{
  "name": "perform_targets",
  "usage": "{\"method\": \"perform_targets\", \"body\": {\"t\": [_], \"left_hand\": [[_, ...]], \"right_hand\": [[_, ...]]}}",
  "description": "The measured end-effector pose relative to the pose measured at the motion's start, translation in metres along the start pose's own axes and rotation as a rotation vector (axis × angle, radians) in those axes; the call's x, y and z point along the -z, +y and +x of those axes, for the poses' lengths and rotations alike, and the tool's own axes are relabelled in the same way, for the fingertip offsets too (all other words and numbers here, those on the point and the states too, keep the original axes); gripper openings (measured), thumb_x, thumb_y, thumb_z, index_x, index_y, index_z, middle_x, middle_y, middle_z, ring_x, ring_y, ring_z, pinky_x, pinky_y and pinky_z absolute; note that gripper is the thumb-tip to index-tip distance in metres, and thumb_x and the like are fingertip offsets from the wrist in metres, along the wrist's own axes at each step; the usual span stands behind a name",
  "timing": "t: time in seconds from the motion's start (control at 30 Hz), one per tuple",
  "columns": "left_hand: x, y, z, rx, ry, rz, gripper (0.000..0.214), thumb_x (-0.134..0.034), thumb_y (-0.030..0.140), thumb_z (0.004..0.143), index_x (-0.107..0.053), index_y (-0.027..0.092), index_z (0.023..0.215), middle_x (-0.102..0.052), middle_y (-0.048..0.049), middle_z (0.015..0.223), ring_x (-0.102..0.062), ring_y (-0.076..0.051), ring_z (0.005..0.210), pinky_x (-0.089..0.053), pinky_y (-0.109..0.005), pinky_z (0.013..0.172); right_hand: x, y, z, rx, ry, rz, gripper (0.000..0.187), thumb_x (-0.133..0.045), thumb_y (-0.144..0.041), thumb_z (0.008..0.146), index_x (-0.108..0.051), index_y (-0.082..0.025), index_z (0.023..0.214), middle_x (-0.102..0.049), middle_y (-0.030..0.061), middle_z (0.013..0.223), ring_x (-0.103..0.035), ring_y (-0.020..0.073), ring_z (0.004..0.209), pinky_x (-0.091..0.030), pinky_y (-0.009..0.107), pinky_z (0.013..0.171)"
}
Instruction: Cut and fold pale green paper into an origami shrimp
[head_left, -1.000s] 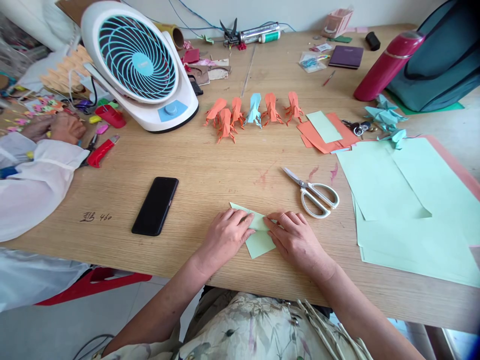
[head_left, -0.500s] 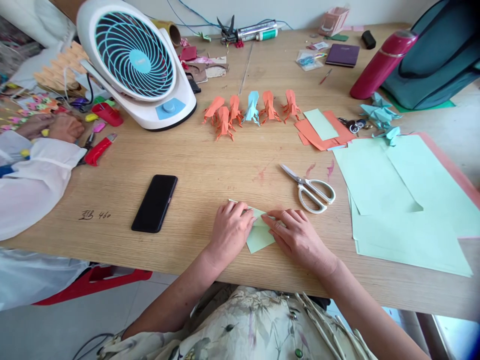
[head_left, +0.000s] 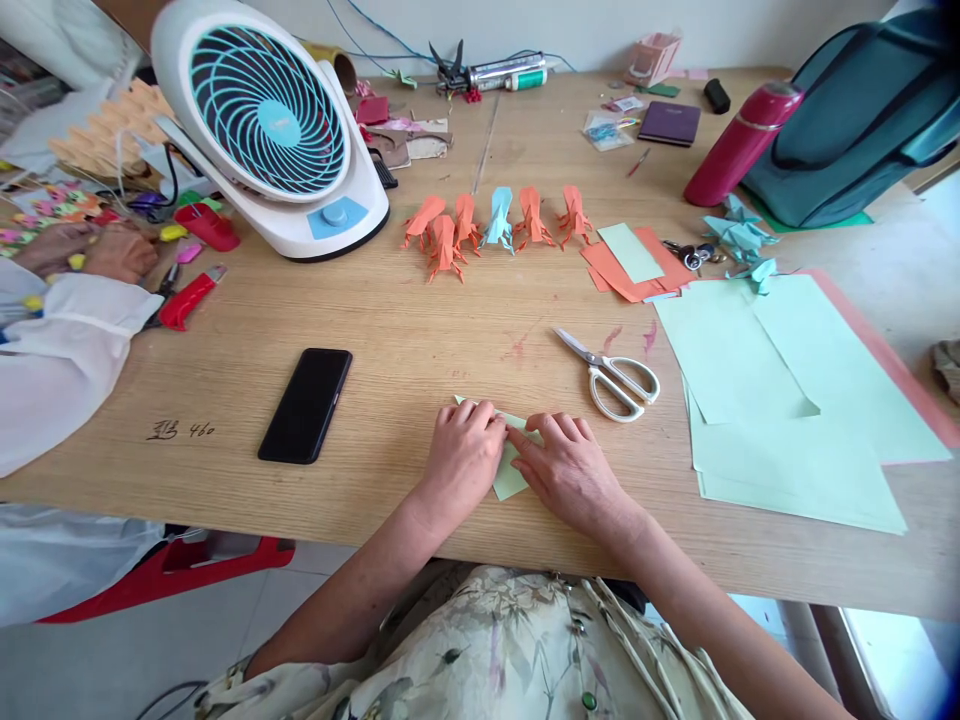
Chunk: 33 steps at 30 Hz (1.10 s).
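A small pale green sheet of paper, partly folded, lies on the table near its front edge. My left hand is closed on the paper's left part, fingers curled with the tips pressing near its middle. From the other side my right hand is closed on the paper, its thumb and index fingertip close to the left fingers. Most of the fold is hidden under my fingers. White-handled scissors lie half open beyond my right hand. A black phone lies to my left.
Orange and blue folded paper figures stand in the middle. Large green sheets spread at right, with a pink bottle and teal bag behind. A white fan stands at left, near another person's sleeve.
My right hand has slid left along the paper, close to my left hand, and covers more of it. The whole view has shifted slightly.
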<state>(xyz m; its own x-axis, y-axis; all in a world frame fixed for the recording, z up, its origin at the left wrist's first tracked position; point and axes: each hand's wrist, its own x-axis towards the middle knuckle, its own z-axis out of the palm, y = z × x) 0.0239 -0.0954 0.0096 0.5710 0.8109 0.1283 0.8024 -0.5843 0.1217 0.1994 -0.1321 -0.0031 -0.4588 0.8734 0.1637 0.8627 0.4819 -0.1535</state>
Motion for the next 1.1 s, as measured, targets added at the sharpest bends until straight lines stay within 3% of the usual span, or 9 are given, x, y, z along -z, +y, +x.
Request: {"method": "perform_targets", "body": {"t": [0.13,0.47,0.83,1.1], "left_hand": [[0.0,0.001,0.0,-0.003,-0.002,0.029,0.012,-0.056,0.016,0.094,-0.068,0.017,0.099,-0.066,-0.0086,0.095,-0.058,-0.027,0.093,-0.04,-0.042,0.079],[0.004,0.005,0.002,0.004,0.005,0.075,0.01,-0.059,0.017,0.093,-0.068,0.017,0.091,-0.066,-0.0087,0.094,-0.056,-0.027,0.092,-0.04,-0.044,0.081],[0.003,0.017,0.001,0.101,0.057,0.053,0.022,-0.071,0.039,0.087,-0.068,0.018,0.09,-0.067,-0.0097,0.095,-0.056,-0.029,0.093,-0.04,-0.047,0.083],[0.002,0.02,0.001,0.123,0.054,0.024,0.022,-0.068,0.037,0.088,-0.069,0.016,0.092,-0.066,-0.0117,0.095,-0.056,-0.032,0.096,-0.039,-0.053,0.089]], "right_hand": [[0.0,0.001,-0.002,-0.006,-0.004,-0.037,0.038,-0.062,-0.03,0.094,-0.06,-0.024,0.132,-0.063,0.0124,0.115,-0.051,0.0267,0.095,-0.036,0.039,0.078],[0.007,0.003,-0.018,-0.002,0.009,-0.008,0.031,-0.058,-0.027,0.096,-0.063,-0.02,0.126,-0.062,0.0127,0.115,-0.052,0.026,0.095,-0.038,0.039,0.078],[0.022,0.02,-0.043,0.035,0.011,-0.116,0.027,-0.055,-0.024,0.097,-0.065,-0.019,0.122,-0.064,0.014,0.114,-0.055,0.0265,0.093,-0.036,0.039,0.074],[0.022,0.023,-0.032,0.152,0.003,-0.139,0.029,-0.055,-0.024,0.098,-0.061,-0.022,0.126,-0.065,0.0102,0.106,-0.053,0.0228,0.083,-0.036,0.038,0.073]]}}
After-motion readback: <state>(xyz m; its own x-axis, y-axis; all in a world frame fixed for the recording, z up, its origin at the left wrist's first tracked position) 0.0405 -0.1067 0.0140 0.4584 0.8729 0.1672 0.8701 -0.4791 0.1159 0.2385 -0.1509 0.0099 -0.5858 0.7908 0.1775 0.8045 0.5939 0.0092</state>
